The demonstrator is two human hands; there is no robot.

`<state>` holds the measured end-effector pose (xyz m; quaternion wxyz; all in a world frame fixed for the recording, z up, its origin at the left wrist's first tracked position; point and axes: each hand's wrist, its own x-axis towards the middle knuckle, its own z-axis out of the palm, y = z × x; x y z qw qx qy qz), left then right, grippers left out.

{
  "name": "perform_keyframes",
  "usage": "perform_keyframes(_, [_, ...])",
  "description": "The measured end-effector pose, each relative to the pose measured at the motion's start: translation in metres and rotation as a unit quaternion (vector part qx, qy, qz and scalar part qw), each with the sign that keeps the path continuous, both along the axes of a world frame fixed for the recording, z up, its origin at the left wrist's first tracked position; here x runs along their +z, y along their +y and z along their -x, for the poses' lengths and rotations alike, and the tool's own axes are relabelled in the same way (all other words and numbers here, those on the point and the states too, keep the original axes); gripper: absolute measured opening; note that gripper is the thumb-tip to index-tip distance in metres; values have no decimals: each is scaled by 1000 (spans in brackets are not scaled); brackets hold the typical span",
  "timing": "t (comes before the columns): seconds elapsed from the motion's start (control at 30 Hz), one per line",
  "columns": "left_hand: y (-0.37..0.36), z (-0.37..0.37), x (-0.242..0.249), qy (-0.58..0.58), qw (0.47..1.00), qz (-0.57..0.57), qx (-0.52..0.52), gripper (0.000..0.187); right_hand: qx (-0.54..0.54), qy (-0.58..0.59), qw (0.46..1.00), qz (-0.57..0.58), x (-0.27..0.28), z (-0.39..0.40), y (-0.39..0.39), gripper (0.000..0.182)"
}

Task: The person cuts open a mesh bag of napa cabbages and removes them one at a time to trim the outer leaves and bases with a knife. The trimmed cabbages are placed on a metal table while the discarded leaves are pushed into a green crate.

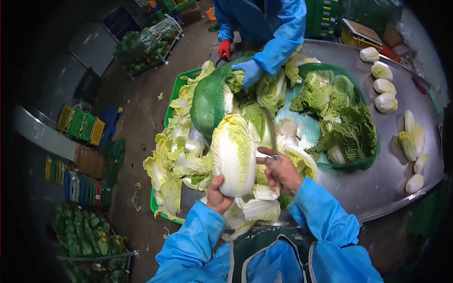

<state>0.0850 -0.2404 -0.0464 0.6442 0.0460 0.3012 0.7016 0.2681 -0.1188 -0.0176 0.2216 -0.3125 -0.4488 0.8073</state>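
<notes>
Table (pixel 347 194) | cabbage (pixel 233 158), long axis outward, leafy end away | left hand (pixel 219 196) clasping it | right hand (pixel 285 172) seemingly around knife (pixel 272 137)

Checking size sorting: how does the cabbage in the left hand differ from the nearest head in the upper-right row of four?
Support: the held cabbage is in the left hand; the row head rests on the metal table.
Apparent size: the held cabbage looks far larger than the row head, perhaps partly from being nearer the camera.
Shared: both look pale, white to yellowish.
</notes>
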Motion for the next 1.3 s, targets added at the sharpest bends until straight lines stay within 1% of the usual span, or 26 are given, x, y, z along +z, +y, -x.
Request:
perform_keyframes(0.07, [4, -12, 2, 119, 992, -18, 35, 78, -97, 66, 991, 67, -4, -5, 3, 70])
perform_keyframes(0.1, [4, -14, 3, 129, 991, -26, 19, 80, -124, 73, 988, 63, -4, -5, 6, 69])
perform_keyframes(0.13, [2, -17, 0, 127, 991, -24, 16, 80, -127, 72, 987, 65, -1, -5, 8, 69])
perform_keyframes(0.2, [3, -23, -4, 17, 999, -40, -27, 81, -77, -5, 996, 53, 7, -1, 10, 63])
perform_keyframes(0.23, [4, -24, -3, 16, 999, -41, -30, 81, -117, -27, 992, 36, 7, 5, 7, 54])
perform_keyframes(0.33, [8, -33, 7, 83, 995, 3, -53, 80, -117, -56, 992, 5, 11, 2, 6, 46])
perform_keyframes(0.37, [8, -37, 5, 166, 986, 9, -31, 81, -116, -57, 992, 5, 16, 2, 2, 46])
perform_keyframes(0.4, [7, -40, 4, 247, 969, 15, -8, 81, -133, -68, 988, -38, 22, 5, -3, 40])
perform_keyframes(0.47, [6, -42, -3, 242, 970, 1, 10, 81, -149, -79, 982, -82, 19, 7, -10, 35])
perform_keyframes(0.53, [2, -41, -16, 234, 972, -11, 27, 81, -284, -70, 922, -253, -7, 12, -13, 28])
perform_keyframes(0.57, [0, -39, -24, 175, 983, -17, 53, 82, -311, -71, 925, -206, -23, 9, -7, 29])
perform_keyframes(0.6, [0, -38, -28, 117, 990, -23, 80, 82, -312, -72, 924, -209, -54, -2, 2, 29])
perform_keyframes(0.63, [0, -37, -21, 29, 996, -50, 74, 79, -286, -103, 943, -137, -93, -18, 11, 32])
perform_keyframes(0.67, [0, -32, -17, 29, 995, -52, 77, 79, -256, -133, 955, -65, -114, -29, 14, 36])
perform_keyframes(0.7, [0, -26, -14, 17, 994, -59, 86, 77, -250, -132, 957, -69, -114, -36, 11, 36])
perform_keyframes(0.73, [1, -22, -11, 5, 993, -66, 97, 76, -235, -215, 920, -229, -112, -43, 8, 41])
perform_keyframes(0.77, [1, -21, -7, 62, 990, -38, 117, 72, -212, -290, 853, -380, -105, -47, 3, 46])
perform_keyframes(0.8, [4, -22, -5, 60, 990, -35, 124, 72, -205, -289, 854, -380, -69, -42, -1, 46])
perform_keyframes(0.87, [13, -31, 1, 154, 975, 9, 157, 70, -154, -174, 965, -121, 21, -17, -13, 56])
perform_keyframes(0.93, [17, -44, 14, 127, 982, -14, 143, 71, -133, -83, 963, -218, 20, 2, -23, 63])
perform_keyframes(0.97, [18, -53, 21, 175, 973, -36, 146, 72, -144, -58, 956, -251, 28, 10, -29, 66])
perform_keyframes(1.0, [19, -58, 25, 222, 962, -58, 150, 73, -148, -61, 954, -253, 29, 9, -28, 66])
perform_keyframes(1.07, [20, -56, 27, 229, 957, -99, 146, 77, -152, -45, 962, -224, 29, 8, -27, 66])
perform_keyframes(1.2, [17, -57, 3, 187, 976, -43, 101, 88, -108, -119, 919, -360, 33, 7, -30, 65])
perform_keyframes(1.23, [16, -59, -4, 200, 973, -60, 98, 91, -145, -128, 863, -466, 21, 9, -28, 62])
perform_keyframes(1.3, [14, -67, 3, 204, 971, -85, 94, 102, -139, -138, 877, -439, 22, 3, -22, 60])
